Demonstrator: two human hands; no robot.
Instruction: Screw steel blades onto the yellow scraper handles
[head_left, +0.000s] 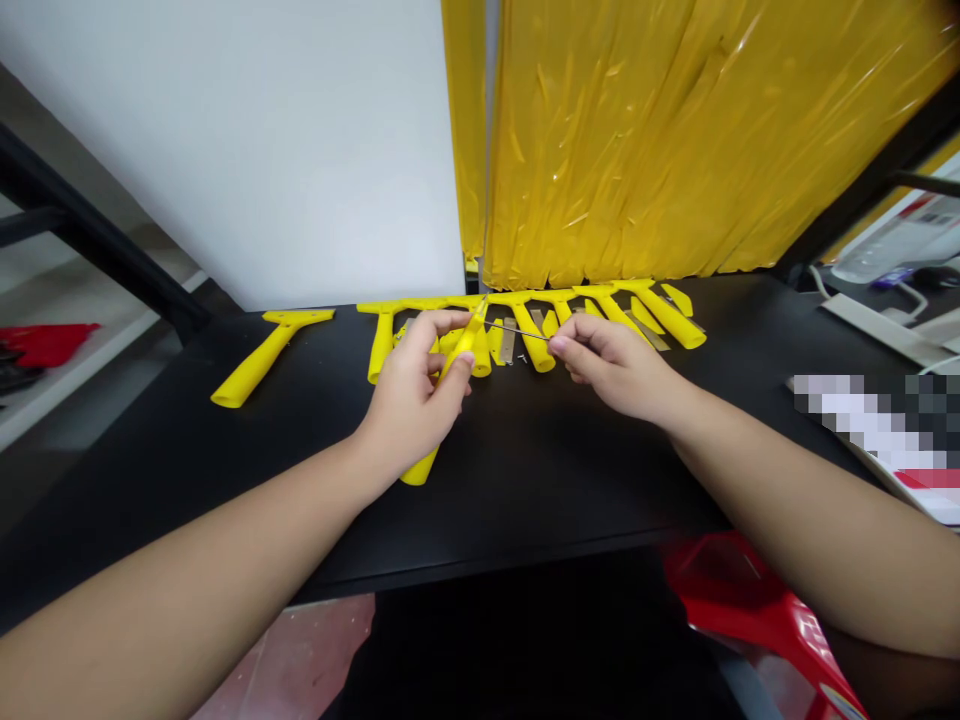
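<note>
In front of me, my left hand [424,385] is closed around a yellow plastic scraper [422,470], held tilted with its handle end toward me. My right hand [592,355] pinches a thin dark metal rod [517,329], which may be a hex key; its far end reaches the scraper's head. Whether the tip sits in a screw is too small to tell. Behind my hands lies a row of yellow T-shaped scraper handles [679,318]. Among them are flat metal blades [508,342], yellow plates [677,299] and small screws [523,358]. My left hand hides part of the row.
Another yellow T-shaped handle [255,360] lies apart at the left of the black tabletop [517,480]. A white panel [300,150] and yellow plastic sheeting [637,140] stand behind. Black frame posts [112,220] flank the table. Something red [750,590] sits below its front edge.
</note>
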